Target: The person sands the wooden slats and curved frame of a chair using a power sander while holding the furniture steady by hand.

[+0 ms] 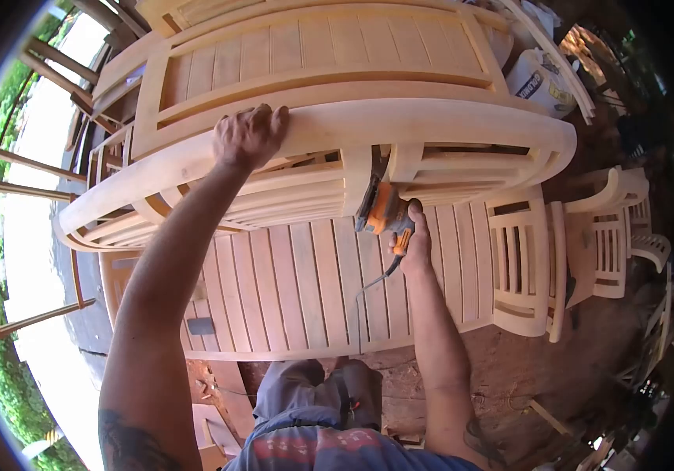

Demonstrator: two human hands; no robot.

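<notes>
Smooth matt wooden bench point(431, 122), plastic sander point(385, 209).

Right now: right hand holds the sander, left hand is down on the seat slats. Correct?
Not the left hand: the head view shows it on the curved top rail. The right hand does hold the sander.

"What stands along the far edge of the ground point(509, 377)?"
"A panelled wooden piece point(325, 43), with a white sack point(537, 82) by its right end. A long pale strip point(558, 59) crosses in front of the sack."
"And towards the right edge?"
"Slatted wooden seating point(611, 224). Nearer the front right corner lies a loose stick point(550, 418)."
"On the left?"
"Wooden rails point(32, 321), green foliage point(19, 385) beyond them, and a brown board point(235, 402) near the front edge."
</notes>
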